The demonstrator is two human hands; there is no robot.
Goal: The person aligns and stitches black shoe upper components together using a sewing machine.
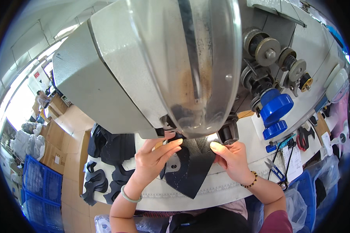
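Note:
A dark shoe-upper piece (200, 168) with a mesh part lies on the sewing machine's bed under the head. Its pointed end hangs toward me. My left hand (153, 157) is at its left edge, fingers stretched out beside the needle area and fingertips touching the material. On the right side, my right hand (233, 160) pinches the piece's edge, thumb on top and the other fingers curled below. The sewing machine (116, 70) has a clear plastic shield (217, 77) that covers part of the needle area, so the needle itself is hidden. A light shines on the mesh near my right thumb.
Stacked dark cut pieces (118, 147) and smaller curved pieces (95, 180) lie on the table at left. Blue-handled snips (275, 169), red-and-black scissors (304, 138) and a paper slip (293, 161) are at right. Blue crates (41, 190) and cardboard boxes (54, 143) stand on the floor.

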